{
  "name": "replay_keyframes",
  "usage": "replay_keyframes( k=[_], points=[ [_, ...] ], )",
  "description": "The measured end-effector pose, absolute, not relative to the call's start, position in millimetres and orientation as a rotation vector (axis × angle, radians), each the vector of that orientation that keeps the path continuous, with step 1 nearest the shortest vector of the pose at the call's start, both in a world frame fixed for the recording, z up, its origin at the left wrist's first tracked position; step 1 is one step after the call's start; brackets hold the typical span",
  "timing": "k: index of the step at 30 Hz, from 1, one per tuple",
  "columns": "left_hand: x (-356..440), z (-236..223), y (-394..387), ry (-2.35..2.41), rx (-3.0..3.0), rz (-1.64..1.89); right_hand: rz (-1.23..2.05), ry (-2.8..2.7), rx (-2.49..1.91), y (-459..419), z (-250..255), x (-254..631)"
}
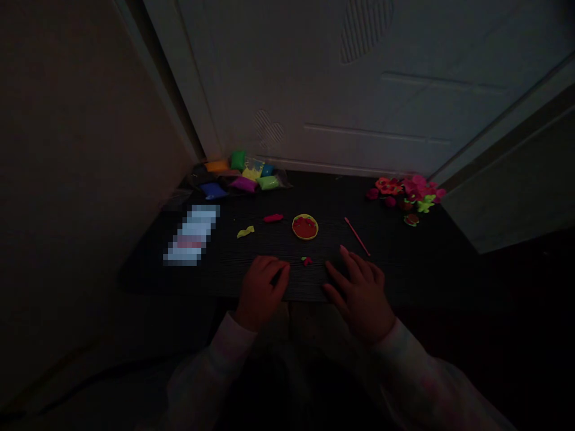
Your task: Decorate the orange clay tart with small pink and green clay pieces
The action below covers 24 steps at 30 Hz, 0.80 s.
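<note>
My left hand (pixel 263 292) is at the table's front edge, its fingers curled and the thumb tip up against the index finger. Whatever may be in that pinch is too small or hidden to make out. My right hand (pixel 363 294) lies palm down on the dark table with its fingers spread, holding nothing. Between the hands is a small red clay piece with a green bit (pixel 306 261). Beyond it lies a round red clay disc with a yellow rim (pixel 305 228). A pink modelling stick (pixel 357 236) rests just past my right fingertips.
A red clay roll (pixel 273 218) and a yellow clay strip (pixel 245 231) lie left of the disc. Bagged coloured clay (pixel 245 183) is at the back left, by a blurred phone-like rectangle (pixel 193 235). Several clay figures (pixel 415 190) stand back right. A white door (pixel 287 78) rises behind.
</note>
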<state>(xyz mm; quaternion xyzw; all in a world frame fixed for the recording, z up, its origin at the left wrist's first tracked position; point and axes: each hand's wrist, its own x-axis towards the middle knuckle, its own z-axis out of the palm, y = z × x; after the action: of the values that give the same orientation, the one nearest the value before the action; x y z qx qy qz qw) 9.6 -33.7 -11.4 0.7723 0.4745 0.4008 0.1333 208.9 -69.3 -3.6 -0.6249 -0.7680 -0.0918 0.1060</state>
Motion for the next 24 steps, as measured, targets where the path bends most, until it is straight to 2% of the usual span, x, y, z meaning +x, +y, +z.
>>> replay_keyframes(
  k=[24],
  points=[
    [9.2,-13.0,-33.1,1.360,2.275,1.194,-0.248,-2.242,-1.838,-70.3,-6.7,213.8]
  ],
)
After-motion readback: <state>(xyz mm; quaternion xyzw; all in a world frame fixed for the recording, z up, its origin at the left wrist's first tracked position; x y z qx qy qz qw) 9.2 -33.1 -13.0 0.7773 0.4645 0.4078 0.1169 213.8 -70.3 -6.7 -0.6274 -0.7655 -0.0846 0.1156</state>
